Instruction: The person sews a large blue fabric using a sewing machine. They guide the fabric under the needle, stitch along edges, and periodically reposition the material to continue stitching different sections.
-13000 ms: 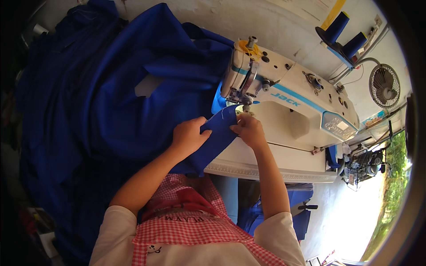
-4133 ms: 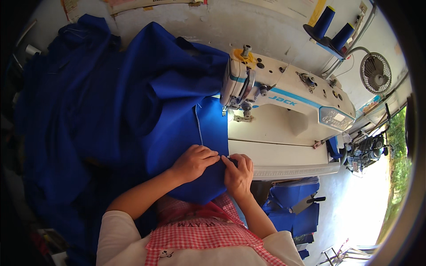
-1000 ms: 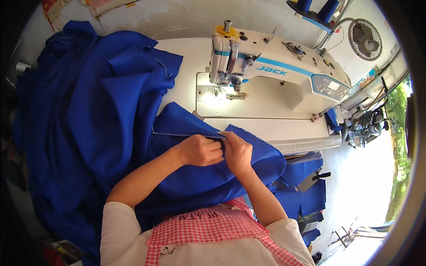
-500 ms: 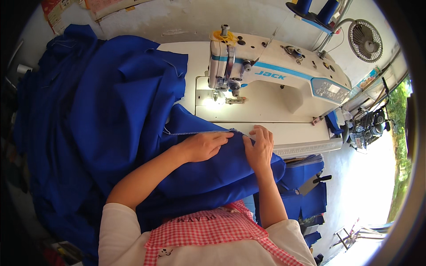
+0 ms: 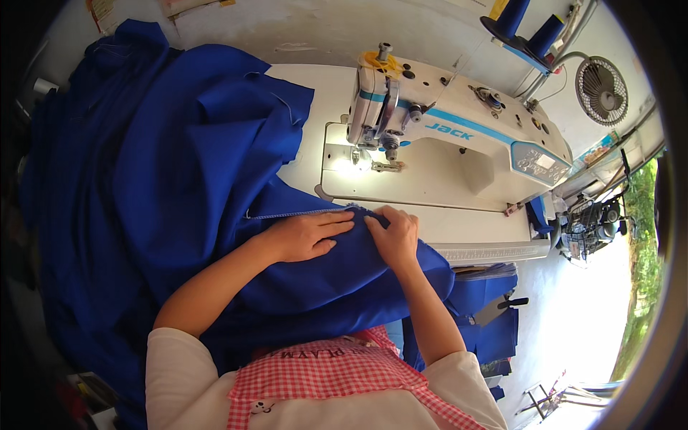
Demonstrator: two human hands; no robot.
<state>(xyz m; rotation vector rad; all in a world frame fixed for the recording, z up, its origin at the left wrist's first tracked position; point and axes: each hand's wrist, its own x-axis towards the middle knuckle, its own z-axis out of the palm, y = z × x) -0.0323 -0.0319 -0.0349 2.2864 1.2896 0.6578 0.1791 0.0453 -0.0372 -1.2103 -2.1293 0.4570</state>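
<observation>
Blue fabric (image 5: 315, 276) with an overlocked edge lies across my lap and the front of the sewing table. My left hand (image 5: 304, 236) rests on it palm down, fingers stretched along the stitched seam, thumb a little apart. At the end of that seam, my right hand (image 5: 395, 236) has its thumb and forefinger close together on the fabric's edge; the underside of this hold is hidden. Behind both hands stands a white sewing machine (image 5: 448, 125) with a blue stripe. Its lit needle and presser foot (image 5: 358, 159) have no fabric under them.
A big heap of the blue fabric (image 5: 179, 165) covers the table's left side. Dark blue thread cones (image 5: 510, 18) and a small fan (image 5: 601, 90) are at the back right. Cut blue pieces (image 5: 494, 333) with a dark-handled tool (image 5: 513, 302) lie below the table's right edge.
Both hands and the fabric edge have shifted slightly left in view. My right thumb and forefinger have come closer together on the edge. The whole view has turned a little.
</observation>
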